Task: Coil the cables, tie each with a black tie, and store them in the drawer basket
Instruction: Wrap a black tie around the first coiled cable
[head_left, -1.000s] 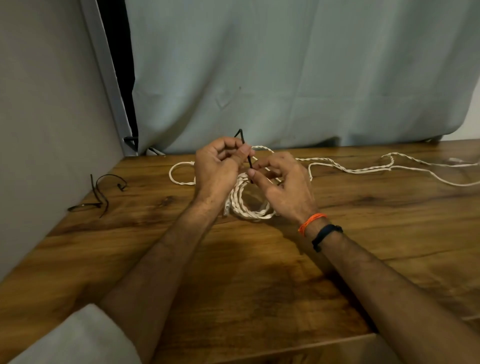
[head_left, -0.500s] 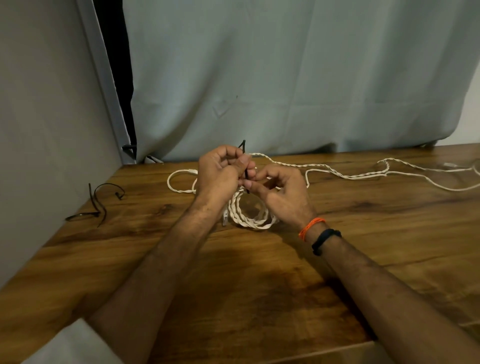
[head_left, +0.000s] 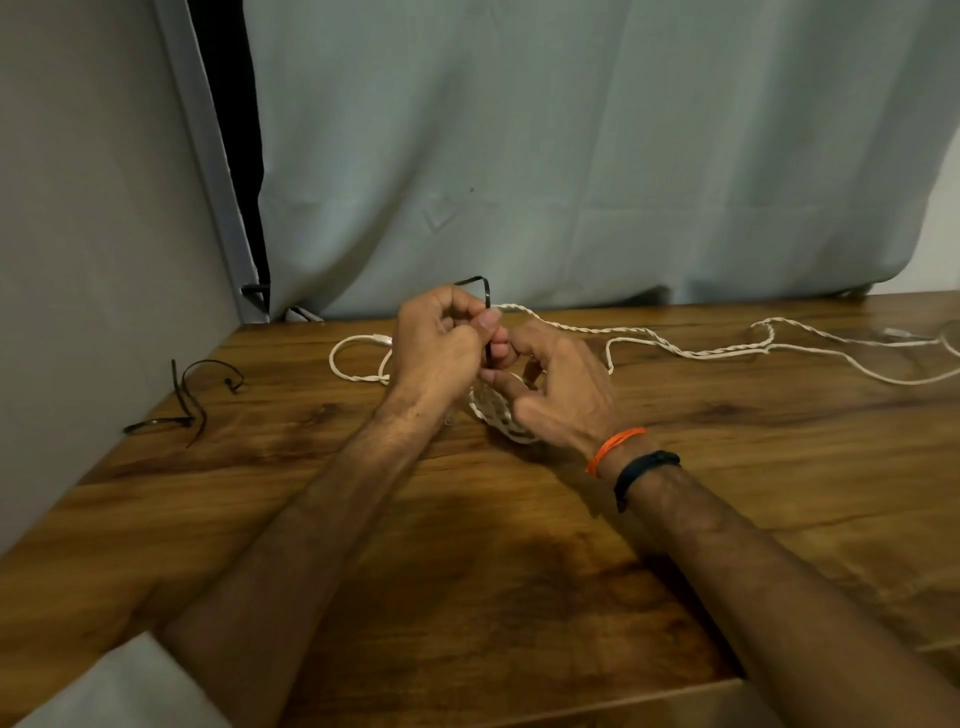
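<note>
hands meet over the coil (head_left: 498, 415): left (head_left: 441, 345) and right (head_left: 558, 387) fingers pinch the tie (head_left: 487, 301) to cinch it.

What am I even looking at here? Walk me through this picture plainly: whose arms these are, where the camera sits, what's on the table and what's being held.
There is no machine here. A person wears a camera on the head, looking forward and down, so the two arms reaching in from the bottom are the wearer's own.

The left hand and the right hand meet over a wooden table. Between them they work a black tie, whose bent end sticks up above the fingers. Under the hands sits a coiled white cable, mostly hidden; whether the tie is closed round it I cannot tell.

More loose white cable trails off to the right. Spare black ties lie at the table's left edge. The right wrist has an orange thread and a black band. A grey curtain hangs behind.
</note>
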